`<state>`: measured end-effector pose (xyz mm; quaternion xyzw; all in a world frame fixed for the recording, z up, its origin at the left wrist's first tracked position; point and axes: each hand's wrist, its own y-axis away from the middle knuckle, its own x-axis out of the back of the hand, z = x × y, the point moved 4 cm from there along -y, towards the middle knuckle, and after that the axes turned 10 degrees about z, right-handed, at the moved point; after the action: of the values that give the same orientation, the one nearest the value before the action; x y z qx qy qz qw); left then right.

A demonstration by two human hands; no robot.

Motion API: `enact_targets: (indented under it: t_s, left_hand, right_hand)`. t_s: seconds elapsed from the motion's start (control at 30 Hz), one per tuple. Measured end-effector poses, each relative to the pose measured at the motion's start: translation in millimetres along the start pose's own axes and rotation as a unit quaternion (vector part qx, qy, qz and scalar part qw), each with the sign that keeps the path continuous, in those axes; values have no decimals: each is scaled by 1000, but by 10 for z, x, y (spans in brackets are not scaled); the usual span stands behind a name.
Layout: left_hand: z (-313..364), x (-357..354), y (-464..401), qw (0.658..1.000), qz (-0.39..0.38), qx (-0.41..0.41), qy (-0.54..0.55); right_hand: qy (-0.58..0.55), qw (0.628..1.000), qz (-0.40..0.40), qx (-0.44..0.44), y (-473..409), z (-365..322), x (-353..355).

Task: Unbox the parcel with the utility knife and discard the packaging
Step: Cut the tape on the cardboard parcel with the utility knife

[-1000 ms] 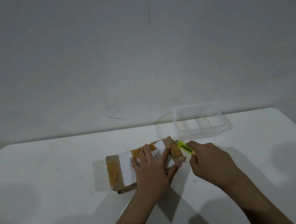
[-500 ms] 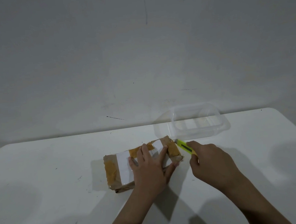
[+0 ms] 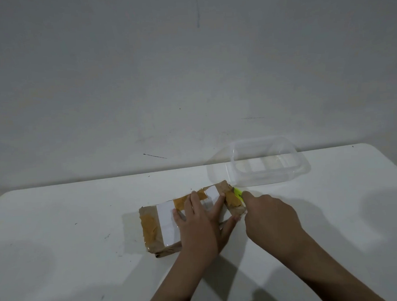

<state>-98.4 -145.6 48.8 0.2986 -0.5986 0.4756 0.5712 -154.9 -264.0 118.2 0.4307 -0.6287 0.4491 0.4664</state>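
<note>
Because the left hand lies flat on the parcel just beside where the right hand grips the knife, a slip could cut its fingertips.

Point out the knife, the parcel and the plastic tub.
knife (image 3: 238, 192), head view, on its yellow-green handle
parcel (image 3: 165, 218), head view, on the white label on top
plastic tub (image 3: 305, 167), head view, on its right rim
</note>
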Motion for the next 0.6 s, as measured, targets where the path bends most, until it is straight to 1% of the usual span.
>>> enact_targets:
  t_s: [0.17,0.43,0.6]
  left_hand:
    - [-8,-17,6,1000,11,1,-3]
    - [-14,-19,5,1000,17,2,2]
    - [-22,-40,6,1000,17,7,3]
  right_hand:
    - [17,1000,-10,16,-21,-60,54]
    - [17,999,-28,13,1,-66,163]
    - [41,997,-56,25,19,-85,204]
